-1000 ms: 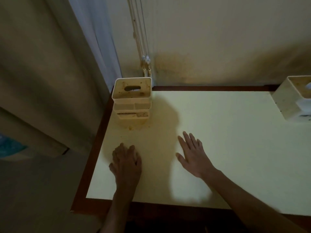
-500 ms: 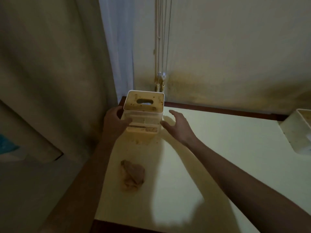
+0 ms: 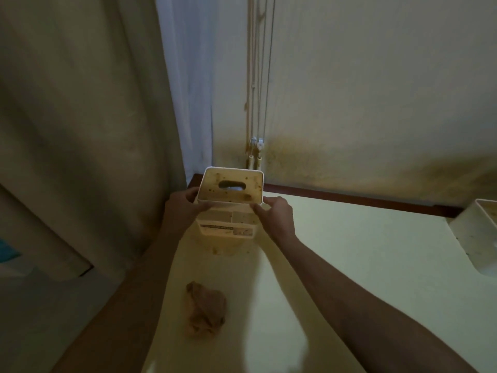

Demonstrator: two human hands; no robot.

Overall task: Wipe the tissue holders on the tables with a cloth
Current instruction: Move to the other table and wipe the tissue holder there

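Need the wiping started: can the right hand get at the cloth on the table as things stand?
Probably yes, once it lets go: the right hand grips the tissue holder with the left hand. The cloth lies loose on the table, nothing over it.

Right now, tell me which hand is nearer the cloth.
Left. The left hand grips the tissue holder's left side, almost straight beyond the cloth. The right hand grips the holder's right side, farther off to the cloth's right. Neither touches it.
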